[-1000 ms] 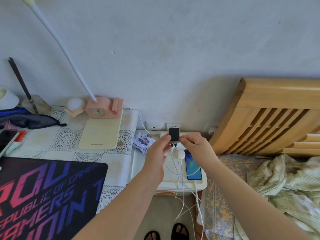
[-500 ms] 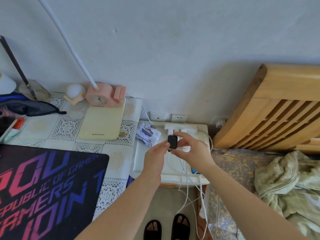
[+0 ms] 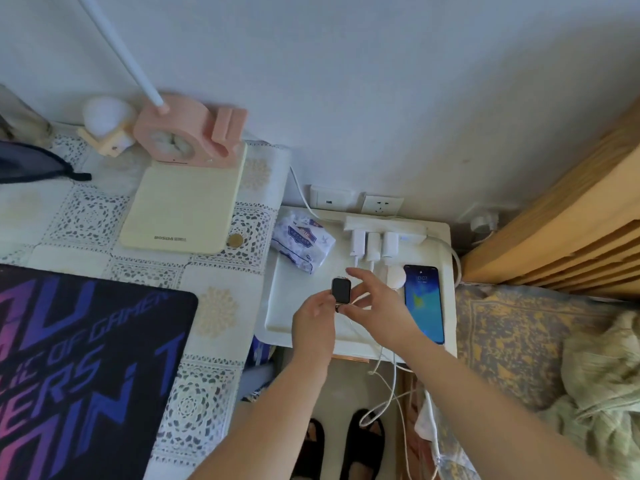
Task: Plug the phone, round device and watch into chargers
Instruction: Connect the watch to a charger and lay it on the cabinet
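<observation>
A small watch body (image 3: 341, 290) with a dark screen and gold edge is held just above the white bedside stand (image 3: 446, 306). My left hand (image 3: 313, 322) pinches its lower left corner. My right hand (image 3: 372, 303) grips its right side, index finger raised. White cable strands show under the hands. The phone (image 3: 423, 301) lies face up on the stand's right side, screen lit blue. The white round device (image 3: 396, 277) rests beside the phone's top left corner. Three white chargers (image 3: 373, 244) sit in a power strip (image 3: 384, 226) at the stand's back.
A tissue pack (image 3: 302, 242) lies on the stand's back left. Wall sockets (image 3: 356, 201) are behind the strip. Left is a desk with a lace cloth, cream pad (image 3: 183, 209), pink clock lamp (image 3: 187, 135) and dark mouse mat (image 3: 79, 368). A bed (image 3: 519, 341) is right; cables (image 3: 391, 393) hang below.
The watch and both hands have come down from in front of the wall sockets to low over the stand. The phone and round device are now uncovered.
</observation>
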Action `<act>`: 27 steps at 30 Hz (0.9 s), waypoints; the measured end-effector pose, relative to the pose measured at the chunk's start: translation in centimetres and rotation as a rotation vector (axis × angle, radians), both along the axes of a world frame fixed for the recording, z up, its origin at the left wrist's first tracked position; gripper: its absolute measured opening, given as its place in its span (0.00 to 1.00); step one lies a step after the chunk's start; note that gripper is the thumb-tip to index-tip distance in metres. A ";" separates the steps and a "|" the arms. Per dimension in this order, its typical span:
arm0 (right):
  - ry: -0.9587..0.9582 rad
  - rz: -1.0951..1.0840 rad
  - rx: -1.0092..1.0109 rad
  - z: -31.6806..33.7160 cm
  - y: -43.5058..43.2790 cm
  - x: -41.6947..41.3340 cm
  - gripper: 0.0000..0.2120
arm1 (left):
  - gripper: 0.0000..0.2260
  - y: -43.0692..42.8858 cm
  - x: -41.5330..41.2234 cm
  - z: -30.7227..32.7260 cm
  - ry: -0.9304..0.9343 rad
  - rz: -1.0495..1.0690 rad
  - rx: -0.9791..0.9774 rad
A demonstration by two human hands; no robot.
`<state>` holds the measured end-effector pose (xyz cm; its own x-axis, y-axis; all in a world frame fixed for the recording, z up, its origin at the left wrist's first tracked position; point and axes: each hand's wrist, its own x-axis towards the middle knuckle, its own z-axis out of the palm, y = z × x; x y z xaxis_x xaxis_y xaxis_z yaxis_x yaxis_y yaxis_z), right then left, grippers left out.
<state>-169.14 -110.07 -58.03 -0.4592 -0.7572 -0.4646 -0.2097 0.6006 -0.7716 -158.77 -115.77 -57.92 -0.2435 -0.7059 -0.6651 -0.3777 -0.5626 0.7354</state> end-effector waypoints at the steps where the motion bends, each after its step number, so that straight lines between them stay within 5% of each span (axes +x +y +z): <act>1: -0.005 -0.001 0.013 -1.0 -0.3 0.1 0.26 | 0.10 0.0 0.1 -1.0 -0.002 0.022 -0.011; 12: -0.039 -0.095 0.038 -7.9 -2.8 -0.6 0.22 | 0.11 -1.9 -1.3 -7.7 -0.053 0.070 -0.061; 27: 0.229 -0.117 0.056 -10.8 -4.2 -1.0 0.25 | 0.09 -3.5 -3.3 -9.5 -0.138 0.121 -0.071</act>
<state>-170.18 -114.24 -68.81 -0.6400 -0.6686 -0.3786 -0.3014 0.6717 -0.6767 -162.05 -119.30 -67.42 -0.0635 -0.7709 -0.6338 -0.4106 -0.5586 0.7206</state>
